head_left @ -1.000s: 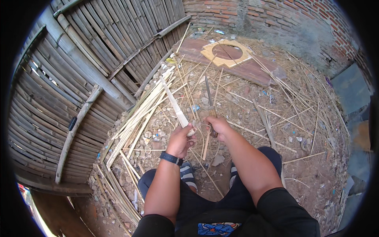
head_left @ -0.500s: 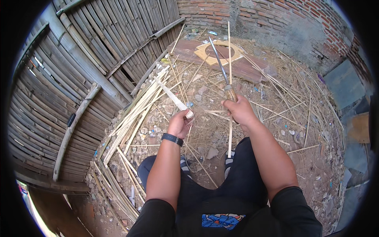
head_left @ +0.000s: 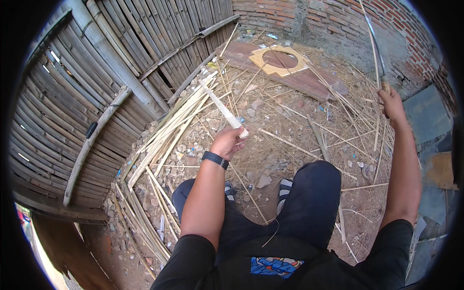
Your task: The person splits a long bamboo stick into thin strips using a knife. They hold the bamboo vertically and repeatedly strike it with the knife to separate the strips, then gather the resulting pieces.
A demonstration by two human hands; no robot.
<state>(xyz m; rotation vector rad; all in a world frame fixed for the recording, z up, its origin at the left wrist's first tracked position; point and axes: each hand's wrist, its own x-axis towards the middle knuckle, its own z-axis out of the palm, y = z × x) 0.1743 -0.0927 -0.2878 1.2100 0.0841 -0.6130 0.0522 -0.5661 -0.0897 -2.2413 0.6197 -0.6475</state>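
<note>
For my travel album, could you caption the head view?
Left hand holds a pale strip; right hand, out wide, grips a knife and thin stick.

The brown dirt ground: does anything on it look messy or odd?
Yes, it looks messy. Thin, pale bamboo or wood strips lie criss-crossed on the right, unlike the pale strip pile on the left, whose pieces mostly slant one way. A blue-and-white litter scrap also lies near the far wall.

Dirt ground [head_left: 363,229] holds split-bamboo strips [head_left: 178,120] heaped left of the left hand [head_left: 229,143]; beyond it, a reddish-brown board [head_left: 316,87].
</note>
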